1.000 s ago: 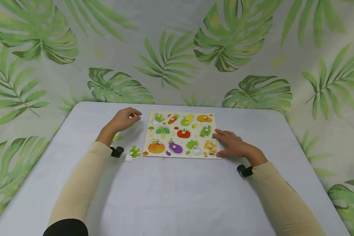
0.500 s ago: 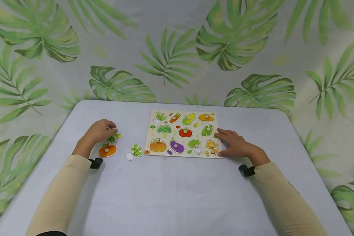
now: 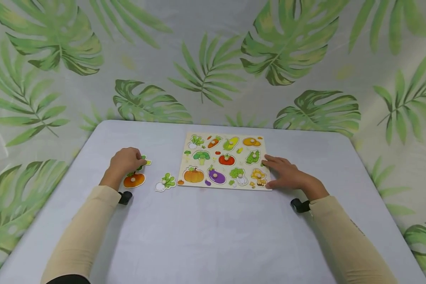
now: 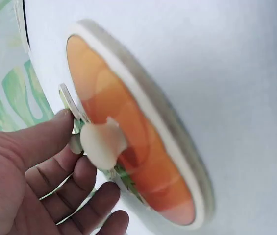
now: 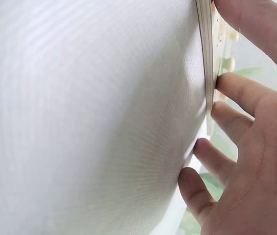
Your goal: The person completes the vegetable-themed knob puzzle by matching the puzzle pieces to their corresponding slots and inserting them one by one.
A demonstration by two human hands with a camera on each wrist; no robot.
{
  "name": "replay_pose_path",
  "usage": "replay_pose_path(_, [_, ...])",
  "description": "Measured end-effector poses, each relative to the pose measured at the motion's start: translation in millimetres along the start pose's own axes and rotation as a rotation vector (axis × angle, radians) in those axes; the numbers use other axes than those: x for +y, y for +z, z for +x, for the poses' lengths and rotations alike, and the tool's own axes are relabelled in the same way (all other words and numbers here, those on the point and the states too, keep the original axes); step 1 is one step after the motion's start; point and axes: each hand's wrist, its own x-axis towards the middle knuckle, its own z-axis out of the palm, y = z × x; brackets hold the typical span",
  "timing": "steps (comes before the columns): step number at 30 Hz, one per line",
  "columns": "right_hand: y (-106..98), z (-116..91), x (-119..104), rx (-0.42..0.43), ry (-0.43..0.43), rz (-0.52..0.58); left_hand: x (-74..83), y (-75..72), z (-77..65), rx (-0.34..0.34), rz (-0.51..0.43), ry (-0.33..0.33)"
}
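Observation:
On the left part of the table my left hand (image 3: 123,163) pinches the broccoli puzzle piece (image 3: 148,162), thumb and index finger at its knob. Most of that piece is hidden behind the fingers. Just in front lies the pumpkin puzzle piece (image 3: 134,180), its round knob (image 4: 101,144) large in the left wrist view. A radish-like puzzle piece (image 3: 166,182) with green leaves lies between the pumpkin and the vegetable puzzle board (image 3: 220,187). My right hand (image 3: 286,173) rests with spread fingers against the board's right edge, fingertips (image 5: 224,81) touching its side.
Knobbed pieces sit in the board, among them a tomato (image 3: 227,159), an eggplant (image 3: 217,176) and a corn cob (image 3: 230,143). A white cloth covers the table (image 3: 213,236). Behind it hangs a leaf-patterned curtain (image 3: 220,106).
My left hand has moved left from beside the board to the loose pieces and now pinches the broccoli piece. The right hand stays at the board's edge. The head view shifts slightly.

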Motion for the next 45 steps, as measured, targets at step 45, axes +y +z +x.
replay_pose_path(45, [1,1,0,0.007,0.011,-0.022,-8.1,8.6,3.1,0.103,-0.222,0.188])
